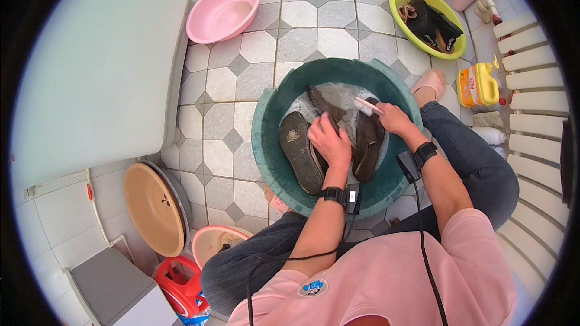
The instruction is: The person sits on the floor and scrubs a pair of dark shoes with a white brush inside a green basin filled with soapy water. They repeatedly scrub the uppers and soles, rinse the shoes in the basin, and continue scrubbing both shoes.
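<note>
In front of me stands a large green plastic tub [272,176] holding soapy water and dark shoes. My right hand [393,118] grips a pink-handled brush [368,104] whose bristles carry white foam. My left hand [330,141] is on a dark shoe [322,102] in the middle, fingers curled over its edge; part of this shoe is hidden under the hand. Left of it, another shoe [299,151] lies sole up, its patterned tread showing. A further dark shoe [369,145] rests in the suds on the right, just below the brush.
A pink basin [222,11] sits on the tiled floor, and a lime-green basin [403,25] holds black items. At right, a yellow detergent jug [478,85] stands by a white radiator [534,99]. Brown basin [152,208] leans at left. Cables [423,244] run from my wrist straps.
</note>
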Action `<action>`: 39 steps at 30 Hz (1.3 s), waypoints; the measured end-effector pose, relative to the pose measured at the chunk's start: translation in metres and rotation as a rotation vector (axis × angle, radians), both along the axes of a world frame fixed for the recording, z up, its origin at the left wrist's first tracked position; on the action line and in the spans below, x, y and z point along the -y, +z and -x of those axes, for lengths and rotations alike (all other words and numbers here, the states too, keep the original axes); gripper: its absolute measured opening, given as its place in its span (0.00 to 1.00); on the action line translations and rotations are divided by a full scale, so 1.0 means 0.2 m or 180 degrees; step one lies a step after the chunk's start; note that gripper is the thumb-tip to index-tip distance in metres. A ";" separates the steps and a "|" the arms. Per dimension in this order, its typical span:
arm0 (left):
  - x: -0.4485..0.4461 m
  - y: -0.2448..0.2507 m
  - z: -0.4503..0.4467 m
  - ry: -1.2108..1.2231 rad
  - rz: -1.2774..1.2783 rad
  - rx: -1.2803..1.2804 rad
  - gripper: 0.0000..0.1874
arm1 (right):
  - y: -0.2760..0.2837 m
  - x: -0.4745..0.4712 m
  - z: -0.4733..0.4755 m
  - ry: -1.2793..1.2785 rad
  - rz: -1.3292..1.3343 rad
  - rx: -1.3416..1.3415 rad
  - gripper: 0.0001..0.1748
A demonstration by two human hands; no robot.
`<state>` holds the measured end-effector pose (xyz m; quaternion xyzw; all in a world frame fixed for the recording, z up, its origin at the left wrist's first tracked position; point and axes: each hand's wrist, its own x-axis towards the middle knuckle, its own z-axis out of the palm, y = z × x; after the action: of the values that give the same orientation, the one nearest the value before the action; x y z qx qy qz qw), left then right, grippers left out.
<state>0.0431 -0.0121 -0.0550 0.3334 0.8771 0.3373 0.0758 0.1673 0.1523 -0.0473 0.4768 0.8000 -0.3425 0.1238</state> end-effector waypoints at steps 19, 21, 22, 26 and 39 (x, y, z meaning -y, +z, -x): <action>-0.34 -0.12 0.23 -0.1568 0.1603 -0.0924 0.09 | -0.16 0.17 0.08 -0.0748 0.0177 -0.0692 0.15; -0.33 -0.11 0.25 -0.1661 0.1645 -0.0912 0.08 | -0.15 0.15 0.09 -0.0968 -0.0270 -0.0816 0.15; -0.33 -0.11 0.25 -0.1682 0.1661 -0.0929 0.09 | -0.15 0.15 0.10 -0.0813 -0.0768 -0.0923 0.15; -0.36 -0.13 0.23 -0.1769 0.1905 -0.1205 0.10 | -0.10 0.19 0.16 -0.0302 -0.0923 -0.0268 0.15; -0.35 -0.18 0.34 -0.2169 0.1370 -0.0415 0.07 | 0.13 0.27 -0.21 -0.1626 0.0339 -0.0980 0.21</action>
<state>-0.0259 0.0573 -0.0917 0.6021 0.7700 0.0798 0.1955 0.2088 0.0988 -0.0210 0.5979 0.6445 -0.4722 -0.0642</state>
